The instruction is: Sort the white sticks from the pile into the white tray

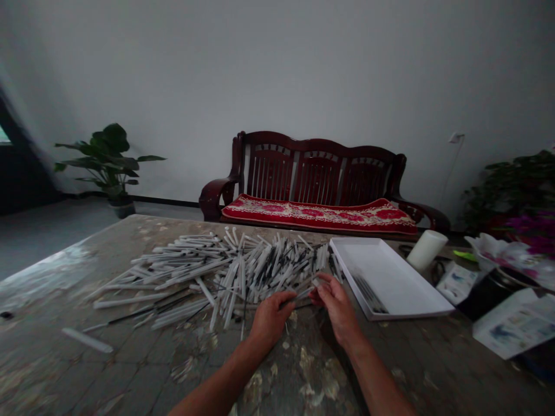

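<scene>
A big heap of white pen barrels and thin black refills (225,268) lies spread across the marbled table (130,370). My left hand (271,318) is closed in a pinch on a thin pen part at the near edge of the heap. My right hand (336,306) is closed too, gripping the other end of a white pen barrel (303,292) between the two hands. Just right of my right hand stands a shallow white tray (403,283) with a few dark pens lying along its left side.
A white roll (427,249), scissors, printed boxes (514,323) and a flower arrangement (515,254) crowd the table's right end. One loose white barrel (87,341) lies at the left. Behind the table stand a wooden bench with a red cushion (316,193) and potted plants.
</scene>
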Motion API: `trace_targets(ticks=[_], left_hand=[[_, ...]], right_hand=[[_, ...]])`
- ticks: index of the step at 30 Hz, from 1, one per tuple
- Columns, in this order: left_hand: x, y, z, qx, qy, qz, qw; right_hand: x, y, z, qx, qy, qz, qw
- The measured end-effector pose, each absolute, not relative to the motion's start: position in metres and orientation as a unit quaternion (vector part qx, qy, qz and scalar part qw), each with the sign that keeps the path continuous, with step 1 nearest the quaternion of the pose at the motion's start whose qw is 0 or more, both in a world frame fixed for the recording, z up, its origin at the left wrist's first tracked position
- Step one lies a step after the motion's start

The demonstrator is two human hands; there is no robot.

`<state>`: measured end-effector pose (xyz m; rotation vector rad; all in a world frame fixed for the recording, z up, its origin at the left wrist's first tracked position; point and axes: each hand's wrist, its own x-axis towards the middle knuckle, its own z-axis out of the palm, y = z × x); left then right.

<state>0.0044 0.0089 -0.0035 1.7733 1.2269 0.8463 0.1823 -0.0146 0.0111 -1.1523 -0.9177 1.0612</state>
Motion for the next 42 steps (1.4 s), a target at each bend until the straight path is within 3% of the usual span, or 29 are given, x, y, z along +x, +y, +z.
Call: trace_targets(ticks=[5, 21, 42], left_hand=[[0.0049, 0.0093, -0.0051, 0.697, 0.473, 0.344, 0.415], [0.0046, 0.0108, -0.0063, 0.681, 0.477, 0.365, 0.418], [0.0054, 0.0134, -0.0115, 0.681, 0.468, 0.362, 0.431]], right_hand=[[0.1834, -0.0140, 0.0103, -0.501, -0.426, 0.475, 0.585], [0.1779, -0.0106, 0.0079, -0.484, -0.344, 0.414, 0.689], [0.1793, -0.0100, 0.0061, -0.469, -0.333, 0.415, 0.705]])
